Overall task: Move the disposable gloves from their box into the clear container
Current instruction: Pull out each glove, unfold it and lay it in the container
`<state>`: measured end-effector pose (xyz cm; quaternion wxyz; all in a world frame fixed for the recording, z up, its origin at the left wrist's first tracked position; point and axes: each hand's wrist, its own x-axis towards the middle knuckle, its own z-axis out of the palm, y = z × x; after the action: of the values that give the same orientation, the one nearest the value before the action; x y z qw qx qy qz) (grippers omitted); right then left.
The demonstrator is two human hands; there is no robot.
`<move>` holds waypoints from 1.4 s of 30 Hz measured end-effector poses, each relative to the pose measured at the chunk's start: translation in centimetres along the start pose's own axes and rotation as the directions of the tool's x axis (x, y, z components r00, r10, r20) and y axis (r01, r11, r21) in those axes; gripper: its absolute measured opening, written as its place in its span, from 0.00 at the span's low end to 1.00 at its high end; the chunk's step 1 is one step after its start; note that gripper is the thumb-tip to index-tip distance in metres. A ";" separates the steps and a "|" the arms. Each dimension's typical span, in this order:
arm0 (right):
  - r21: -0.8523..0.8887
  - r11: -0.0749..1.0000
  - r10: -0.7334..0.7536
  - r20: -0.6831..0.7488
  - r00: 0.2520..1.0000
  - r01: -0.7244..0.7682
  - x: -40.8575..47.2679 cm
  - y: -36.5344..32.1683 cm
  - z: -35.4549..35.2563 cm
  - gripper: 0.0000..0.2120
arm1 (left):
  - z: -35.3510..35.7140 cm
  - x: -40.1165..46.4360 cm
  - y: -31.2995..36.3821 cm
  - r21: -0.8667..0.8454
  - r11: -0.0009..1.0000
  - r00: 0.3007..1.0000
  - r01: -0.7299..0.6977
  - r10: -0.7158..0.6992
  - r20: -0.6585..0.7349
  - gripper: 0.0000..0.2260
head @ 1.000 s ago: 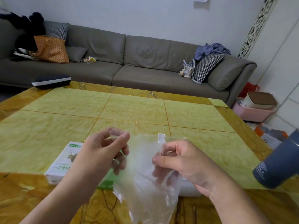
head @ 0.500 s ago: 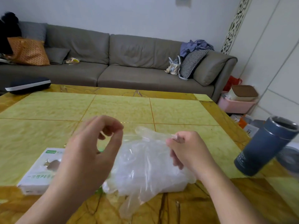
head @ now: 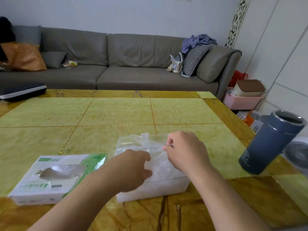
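The white and green glove box (head: 56, 177) lies flat on the table at the lower left, a glove showing in its top opening. Right of it stands the clear container (head: 158, 189), its transparent lid (head: 133, 140) tipped open at the back. Thin clear gloves (head: 162, 165) fill the container. My left hand (head: 131, 169) reaches into the container from the left, fingers down on the gloves. My right hand (head: 185, 152) hovers over the container's right side and pinches a thin edge of glove film between thumb and forefinger.
A dark blue tumbler (head: 270, 142) stands open-topped at the table's right edge, a small fan (head: 298, 155) beyond it. A grey sofa (head: 116, 64) with cushions runs behind the yellow tiled table (head: 116, 112). A pink bin (head: 241, 100) sits on the floor at the right.
Both hands came down from mid-air with the clear glove and lowered it into the container. The left hand, empty half a second ago, now rests on the gloves.
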<state>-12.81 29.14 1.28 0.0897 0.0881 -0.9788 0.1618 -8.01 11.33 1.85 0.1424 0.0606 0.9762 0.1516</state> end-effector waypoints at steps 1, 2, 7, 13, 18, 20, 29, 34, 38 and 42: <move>-0.018 1.000 -0.002 0.011 1.000 0.002 0.1 0.1 -0.1 0.12 | -0.3 0.1 -0.2 -0.011 1.000 1.000 -0.004 0.005 0.018 0.20; -0.033 0.999 0.002 0.029 1.000 -0.001 0.2 0.2 -0.4 0.11 | -0.6 0.3 -0.3 -0.014 1.000 0.999 -0.012 0.013 0.034 0.20; -0.100 0.994 0.047 0.087 0.995 -0.038 0.8 0.7 -1.0 0.11 | -1.4 1.1 -0.4 0.032 0.995 0.986 -0.098 0.093 0.140 0.27; -0.134 0.989 0.057 -0.023 0.998 -0.060 -0.1 -0.6 -2.2 0.07 | -0.4 2.1 -0.2 0.142 0.984 0.984 -0.109 0.086 0.156 0.33; 0.187 0.964 -0.203 0.049 0.978 0.191 -2.2 -4.0 -3.7 0.09 | 0.3 2.2 0.1 0.261 0.958 0.989 -0.120 0.094 0.111 0.16; 0.195 0.972 -0.175 0.210 0.962 0.134 -2.7 -4.7 -3.4 0.07 | 0.7 2.1 0.1 0.320 0.939 0.990 -0.124 0.097 0.100 0.13; -0.185 0.981 0.018 0.375 0.927 0.056 -2.4 -2.8 -2.6 0.11 | 1.0 2.0 -1.1 0.255 0.944 0.978 -0.208 0.203 0.046 0.23; -0.219 0.975 0.062 0.407 0.911 0.031 -2.5 -2.5 -1.7 0.23 | 0.1 1.8 -1.6 0.194 0.953 0.971 -0.232 0.216 0.100 0.26; -0.197 0.980 0.083 0.495 0.865 0.019 -2.1 -2.7 -1.4 0.26 | -1.0 1.3 -2.1 0.132 0.962 0.969 -0.238 0.225 0.103 0.28; -0.282 0.958 0.130 0.602 0.788 0.057 -0.5 -3.4 -1.1 0.28 | -1.2 0.1 -1.3 0.164 0.958 0.970 -0.233 0.241 -0.028 0.22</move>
<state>-11.46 26.42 3.20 -0.2249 0.1030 -0.9688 -0.0166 -8.58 9.78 2.52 0.0944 0.1847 0.9740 0.0905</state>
